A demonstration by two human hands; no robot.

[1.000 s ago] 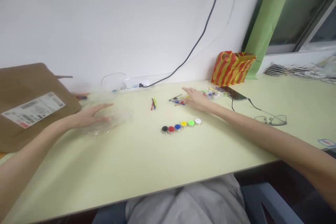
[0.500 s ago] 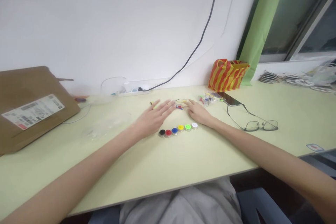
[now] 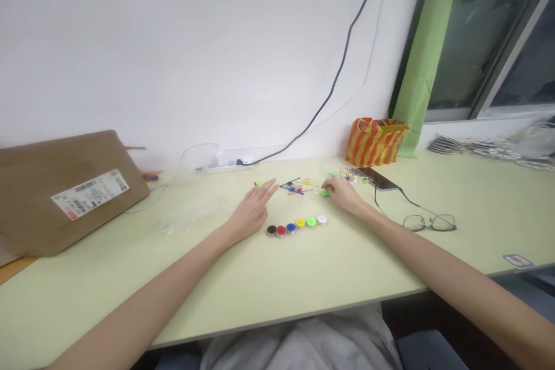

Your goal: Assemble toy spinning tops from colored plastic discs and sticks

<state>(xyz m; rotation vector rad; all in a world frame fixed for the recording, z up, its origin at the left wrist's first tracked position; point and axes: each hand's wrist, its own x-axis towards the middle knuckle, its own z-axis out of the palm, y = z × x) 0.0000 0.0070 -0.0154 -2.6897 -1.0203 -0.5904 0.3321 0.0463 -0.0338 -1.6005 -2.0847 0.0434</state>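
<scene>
My left hand [image 3: 251, 211] rests on the table with its fingers stretched out and nothing held. Just beyond its fingertips lies a loose group of small plastic pieces: thin black, red and blue sticks [image 3: 297, 189] and small round parts. My right hand [image 3: 343, 195] is to the right of them, fingers curled and pressed together at a small bright green plastic piece [image 3: 324, 192]; its exact kind is too small to tell. Nearer to me, between the hands, stands a slanting row of several small clear pots with coloured lids [image 3: 291, 228], from black on the left to white on the right.
Behind my right hand lies a heap of small coloured parts [image 3: 349, 174], beside a phone [image 3: 378, 179] and glasses [image 3: 429, 222]. A striped bag [image 3: 376, 141] stands by the wall. Left are a cardboard parcel [image 3: 73, 191] and clear plastic wrapping [image 3: 182, 219]. A power strip [image 3: 229, 166] sits behind.
My right hand has moved right, away from the loose sticks, and its fingers have closed at a green piece. My left hand has drawn back slightly from the pieces. The view has shifted.
</scene>
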